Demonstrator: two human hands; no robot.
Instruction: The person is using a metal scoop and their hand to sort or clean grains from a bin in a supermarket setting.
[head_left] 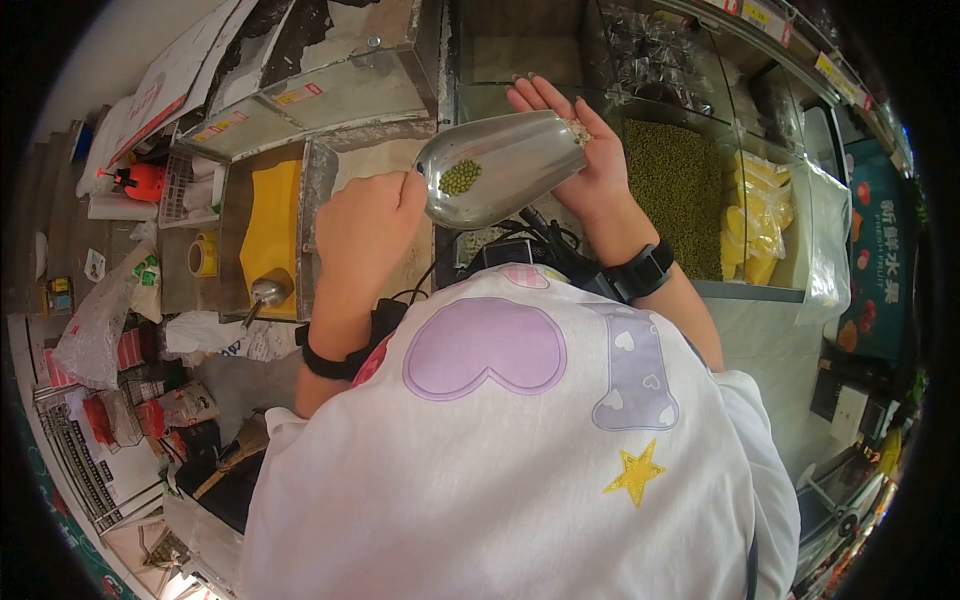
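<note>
My left hand is closed in a fist around the handle end of a metal scoop, which tilts slightly up to the right. A small heap of green mung beans lies in the scoop near the handle. My right hand is palm up with its fingers stretched out, right at the scoop's mouth and partly hidden behind it. Some small pale bits show between the scoop's lip and my right palm.
A bin of green beans is at the right, beside yellow packages. To the left, a bin of yellow grain holds another metal scoop. Glass partitions divide the bins. Dark cables lie near my body.
</note>
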